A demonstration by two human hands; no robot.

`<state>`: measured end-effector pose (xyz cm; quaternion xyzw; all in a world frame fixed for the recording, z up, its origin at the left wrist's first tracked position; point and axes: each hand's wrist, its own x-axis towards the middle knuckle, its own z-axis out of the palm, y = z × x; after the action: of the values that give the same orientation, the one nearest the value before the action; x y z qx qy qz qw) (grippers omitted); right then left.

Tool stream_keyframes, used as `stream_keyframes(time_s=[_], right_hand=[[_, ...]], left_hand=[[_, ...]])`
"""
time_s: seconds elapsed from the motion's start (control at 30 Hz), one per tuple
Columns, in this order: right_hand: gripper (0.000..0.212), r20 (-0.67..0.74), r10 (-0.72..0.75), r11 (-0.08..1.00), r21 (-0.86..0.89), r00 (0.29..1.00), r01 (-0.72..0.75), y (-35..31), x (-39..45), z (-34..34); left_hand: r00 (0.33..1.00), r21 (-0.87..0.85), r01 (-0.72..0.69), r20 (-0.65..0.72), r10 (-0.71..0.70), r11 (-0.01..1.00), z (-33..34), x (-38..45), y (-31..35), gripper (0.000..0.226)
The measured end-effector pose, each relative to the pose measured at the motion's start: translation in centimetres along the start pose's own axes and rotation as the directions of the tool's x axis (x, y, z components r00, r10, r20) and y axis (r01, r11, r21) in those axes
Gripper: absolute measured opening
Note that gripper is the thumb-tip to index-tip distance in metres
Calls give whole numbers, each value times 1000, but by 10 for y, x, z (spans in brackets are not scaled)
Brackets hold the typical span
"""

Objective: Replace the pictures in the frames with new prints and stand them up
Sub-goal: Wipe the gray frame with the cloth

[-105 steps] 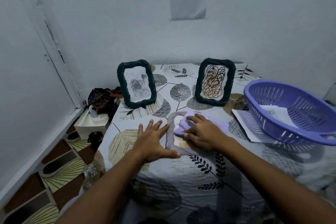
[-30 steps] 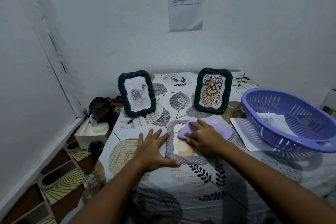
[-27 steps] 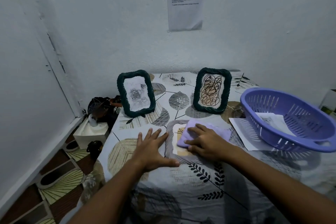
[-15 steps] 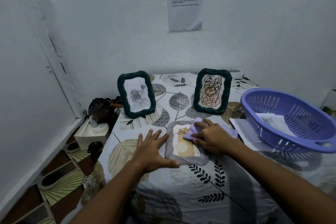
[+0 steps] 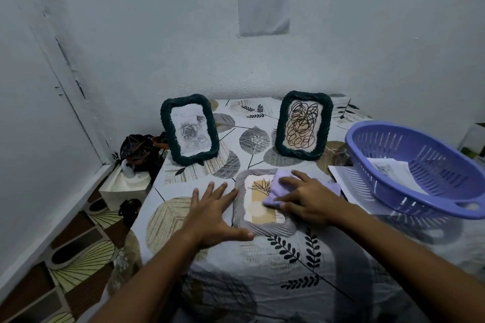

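A person leans over a table covered in a leaf-patterned cloth, seen from a camera on their head. Flat on the cloth, face up and near the front edge, lies a pale grey picture frame with a ridged, rope-like border; it holds a beige print with a leaf sprig. The step in hand looks like wiping the front of this frame before it is stood up.

To do it well, the frame needs to stay put under the rubbing — so steady sideways pressure from the bracing hand matters, along with light, even strokes that reach the corners and leave the print inside undisturbed.

The left hand lies flat on the cloth, fingers straight and spread, thumb stretched along the frame's lower left corner; it grips nothing. The right hand presses a small lilac cleaning cloth onto the frame's upper right area, fingers fairly straight and spread on top of it (whether the thumb tucks under the fabric cannot be seen).

Behind, two dark green rope-edged frames stand upright — the left one shows a grey rose drawing, the right one a tangle of loops. At the right, a lilac slotted plastic basket holds white paper prints.
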<state>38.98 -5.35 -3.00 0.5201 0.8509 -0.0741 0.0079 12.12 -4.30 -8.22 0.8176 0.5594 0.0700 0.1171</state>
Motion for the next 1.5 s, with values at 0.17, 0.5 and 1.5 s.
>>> stream_keyframes(time_s=[0.17, 0.5, 1.5], right_hand=[[38, -37, 42, 999, 27, 998, -41, -11, 19, 1], [35, -36, 37, 994, 106, 999, -33, -4, 37, 0], [77, 80, 79, 942, 320, 994, -100, -2, 32, 2]], left_hand=[[1000, -12, 3, -3, -3, 1000, 0, -2, 1, 131], [1000, -34, 2, -15, -2, 999, 1, -1, -1, 130], [1000, -44, 9, -24, -10, 999, 1, 0, 2, 131]])
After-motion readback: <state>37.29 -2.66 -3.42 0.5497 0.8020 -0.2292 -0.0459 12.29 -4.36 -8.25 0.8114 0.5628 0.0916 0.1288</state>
